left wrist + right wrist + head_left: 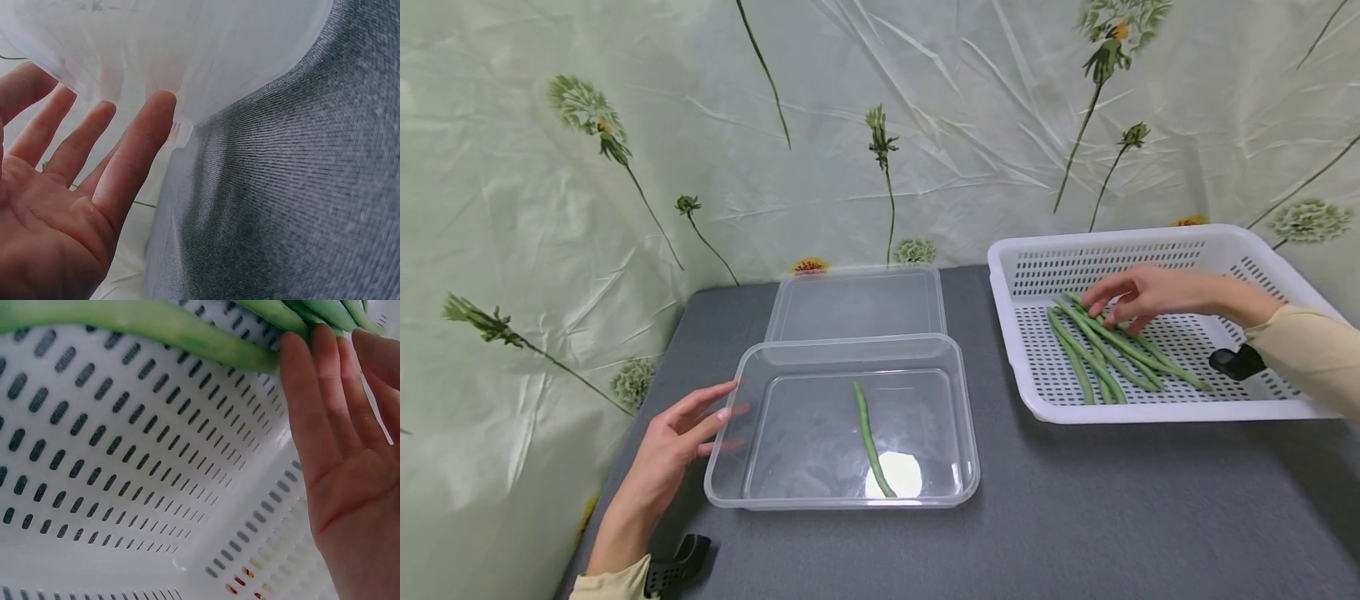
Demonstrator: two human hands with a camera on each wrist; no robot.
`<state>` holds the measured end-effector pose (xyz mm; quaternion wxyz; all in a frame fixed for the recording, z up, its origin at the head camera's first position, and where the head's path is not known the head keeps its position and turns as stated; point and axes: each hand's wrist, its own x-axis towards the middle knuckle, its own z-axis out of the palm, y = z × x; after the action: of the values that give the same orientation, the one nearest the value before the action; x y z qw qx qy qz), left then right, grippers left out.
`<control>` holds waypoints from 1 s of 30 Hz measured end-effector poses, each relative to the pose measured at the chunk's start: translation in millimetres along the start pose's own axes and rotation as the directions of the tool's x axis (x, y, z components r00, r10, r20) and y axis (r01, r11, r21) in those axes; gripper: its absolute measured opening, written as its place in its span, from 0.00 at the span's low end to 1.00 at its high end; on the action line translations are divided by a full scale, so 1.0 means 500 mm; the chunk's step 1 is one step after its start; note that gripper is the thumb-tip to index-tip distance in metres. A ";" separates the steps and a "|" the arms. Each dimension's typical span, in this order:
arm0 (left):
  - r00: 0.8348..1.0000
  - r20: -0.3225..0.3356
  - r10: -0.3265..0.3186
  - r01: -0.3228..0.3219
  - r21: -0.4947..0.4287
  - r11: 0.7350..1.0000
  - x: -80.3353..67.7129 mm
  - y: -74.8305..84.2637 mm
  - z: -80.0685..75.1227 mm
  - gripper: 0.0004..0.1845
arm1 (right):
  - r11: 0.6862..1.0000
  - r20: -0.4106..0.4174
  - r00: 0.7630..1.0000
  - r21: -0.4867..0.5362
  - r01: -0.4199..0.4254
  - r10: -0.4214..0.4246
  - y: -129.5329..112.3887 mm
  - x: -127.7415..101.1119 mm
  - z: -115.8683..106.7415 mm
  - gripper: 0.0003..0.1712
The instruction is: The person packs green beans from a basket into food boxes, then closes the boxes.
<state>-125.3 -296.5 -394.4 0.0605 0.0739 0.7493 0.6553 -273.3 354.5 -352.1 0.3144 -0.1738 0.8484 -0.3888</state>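
A clear plastic container point(805, 433) stands on the dark cloth with one green bean point(868, 442) lying inside it. My left hand point(672, 450) is at its left side, fingers extended and touching or nearly touching the wall; the left wrist view shows this hand point(81, 187) from the palm side. Over the white perforated basket point(1150, 411) on the right, my right hand point(1157, 296) reaches down to several green beans point(1093, 346). In the right wrist view the fingertips of this hand point(350, 437) touch the beans, with the thumb held apart.
A clear flat lid point(857, 304) lies behind the container, against the flower-printed sheet point(820, 192) that hangs at the back and left. Grey cloth point(1075, 517) covers the table. Each wrist wears a black strap or mount point(677, 567).
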 end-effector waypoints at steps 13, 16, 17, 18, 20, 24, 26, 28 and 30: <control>1.000 -0.004 0.001 -0.001 -0.004 1.000 0.000 0.000 0.002 0.23 | 0.994 0.000 1.000 -0.109 -0.020 0.020 0.002 0.011 0.019 0.35; 1.000 -0.005 -0.004 0.004 -0.002 1.000 0.000 0.001 0.001 0.23 | 0.990 0.002 1.000 -0.139 0.006 -0.005 0.000 0.015 0.023 0.37; 1.000 -0.005 -0.006 0.006 -0.002 1.000 0.000 0.001 0.000 0.23 | 0.990 0.002 1.000 -0.143 0.015 -0.015 -0.001 0.015 0.024 0.37; 1.000 -0.005 -0.009 0.009 -0.001 1.000 -0.001 0.001 0.000 0.23 | 0.989 0.003 1.000 -0.146 0.020 -0.019 -0.002 0.016 0.024 0.37; 1.000 -0.005 -0.013 0.013 0.002 1.000 -0.001 0.002 -0.001 0.23 | 0.991 0.008 1.000 -0.135 0.021 -0.020 -0.002 0.016 0.023 0.36; 1.000 -0.002 -0.019 0.019 0.009 1.000 -0.002 0.001 -0.001 0.23 | 0.997 0.022 1.000 -0.078 0.016 -0.015 -0.001 0.010 0.020 0.35; 1.000 -0.001 -0.018 0.018 0.010 1.000 -0.003 0.001 0.000 0.23 | 0.999 0.030 0.999 -0.050 0.013 -0.012 0.001 0.006 0.017 0.33; 1.000 -0.001 -0.016 0.016 0.007 1.000 -0.003 0.001 0.000 0.23 | 0.999 0.032 0.999 -0.039 0.012 -0.011 0.003 0.002 0.015 0.32; 1.000 0.000 -0.013 0.013 0.004 1.000 -0.002 0.001 0.001 0.23 | 0.999 0.026 1.000 -0.048 0.004 -0.003 0.004 -0.002 0.013 0.31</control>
<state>-124.0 -296.2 -393.8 0.0646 0.0691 0.7510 0.6535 -268.2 352.9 -356.5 0.3205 -0.1880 0.8530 -0.3665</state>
